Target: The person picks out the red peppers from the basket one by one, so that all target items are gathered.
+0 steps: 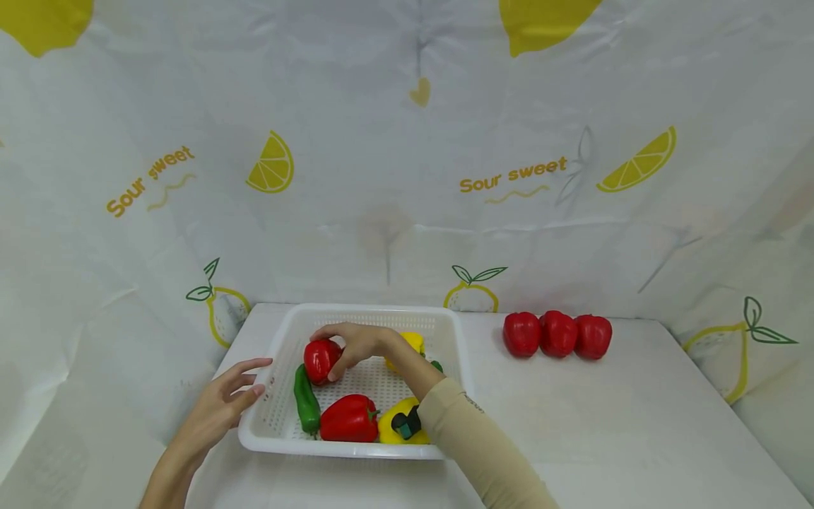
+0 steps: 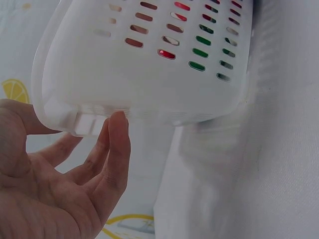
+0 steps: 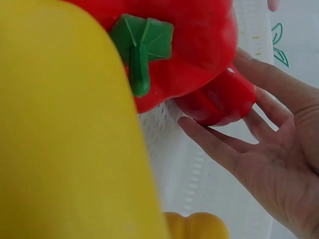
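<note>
Red apple: in the right hand, inside the basket, towards its back left corner; the chilli is just beside it.
Apple handling: probably light and stiff, a hollow toy by its shine; the glossy skin may slip, so hold it round the widest part, thumb opposite fingers.
Right hand: grip clamped on the apple, fingers over the far side, thumb on the near side.
Left hand: grip loose, fingers apart, at the basket's left rim; how firmly it bears there, I cannot tell.
Basket: white, perforated, on the left part of the surface, near its back edge; likely light and a little flexible, best steadied by the rim.
Chilli: green, along the basket's left wall.
Red pepper: by the front rim, green stem pointing right.
Yellow pepper: near the front right corner, partly behind the sleeve.
Three apples: in a row by the surface's back edge, right of the basket.
</note>
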Demonstrator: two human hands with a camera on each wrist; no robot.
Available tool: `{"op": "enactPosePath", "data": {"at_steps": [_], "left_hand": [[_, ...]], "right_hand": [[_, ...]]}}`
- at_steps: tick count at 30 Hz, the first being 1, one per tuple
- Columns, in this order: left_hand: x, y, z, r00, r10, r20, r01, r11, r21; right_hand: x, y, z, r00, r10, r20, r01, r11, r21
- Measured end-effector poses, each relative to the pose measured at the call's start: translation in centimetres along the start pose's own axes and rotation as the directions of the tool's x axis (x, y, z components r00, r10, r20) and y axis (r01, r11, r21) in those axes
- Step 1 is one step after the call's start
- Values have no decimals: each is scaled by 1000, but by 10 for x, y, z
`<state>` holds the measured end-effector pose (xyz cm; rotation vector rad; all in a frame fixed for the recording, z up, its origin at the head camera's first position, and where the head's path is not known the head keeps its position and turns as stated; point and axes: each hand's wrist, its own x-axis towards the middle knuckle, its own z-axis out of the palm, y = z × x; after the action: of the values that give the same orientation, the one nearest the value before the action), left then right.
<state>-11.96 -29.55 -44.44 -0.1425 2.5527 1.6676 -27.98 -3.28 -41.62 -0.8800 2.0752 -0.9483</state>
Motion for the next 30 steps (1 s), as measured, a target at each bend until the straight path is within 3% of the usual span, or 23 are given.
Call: {"op": "enactPosePath", "data": {"at_steps": [17, 30], "left_hand": [[1, -3, -1, 1000, 4, 2, -4, 1000, -1], [0, 1, 0, 1000, 10, 7, -10, 1000, 9]], "right_hand": [[1, 1, 5, 998, 15, 58, -18, 999, 47], [-1, 1, 6, 999, -19, 45, 16, 998, 60]]}}
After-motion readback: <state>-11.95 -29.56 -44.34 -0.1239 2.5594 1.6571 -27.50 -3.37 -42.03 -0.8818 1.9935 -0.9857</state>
